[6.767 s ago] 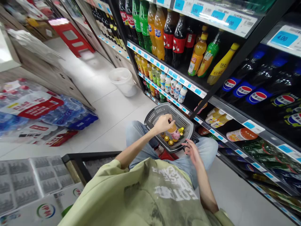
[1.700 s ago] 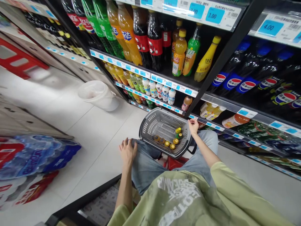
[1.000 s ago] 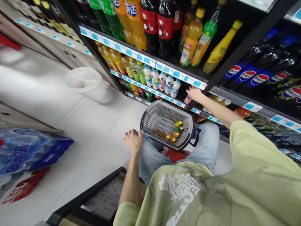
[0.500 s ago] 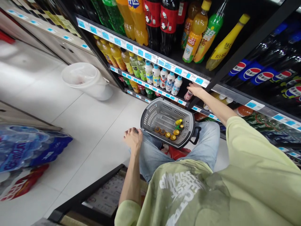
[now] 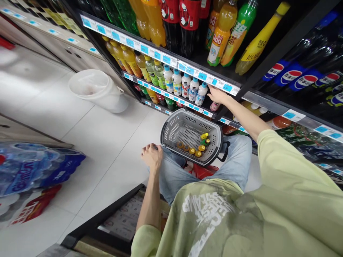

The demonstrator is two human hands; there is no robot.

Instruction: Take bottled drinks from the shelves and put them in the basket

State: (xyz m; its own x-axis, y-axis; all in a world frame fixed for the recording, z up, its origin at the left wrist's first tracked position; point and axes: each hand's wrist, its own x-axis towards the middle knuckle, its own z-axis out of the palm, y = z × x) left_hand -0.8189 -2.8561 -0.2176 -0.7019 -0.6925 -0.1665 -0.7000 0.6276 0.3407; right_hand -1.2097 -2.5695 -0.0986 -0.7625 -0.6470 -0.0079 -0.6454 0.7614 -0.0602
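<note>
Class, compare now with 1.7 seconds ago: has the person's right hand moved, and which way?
Yes, forward: earlier at the rim of the basket, the right hand now reaches past the lower price strip, beside the blue-capped white bottles.

A small bottle with a pink label (image 5: 214, 106) sits at the right end of the shelf (image 5: 194, 107), near its front edge, the upper part hidden. Apart from it on its left stands a white bottle with a blue cap (image 5: 201, 94). The grey perforated basket (image 5: 194, 123) below carries a cluster of bottles (image 5: 201, 147), mostly yellow-capped, along its near and right sides.
</note>
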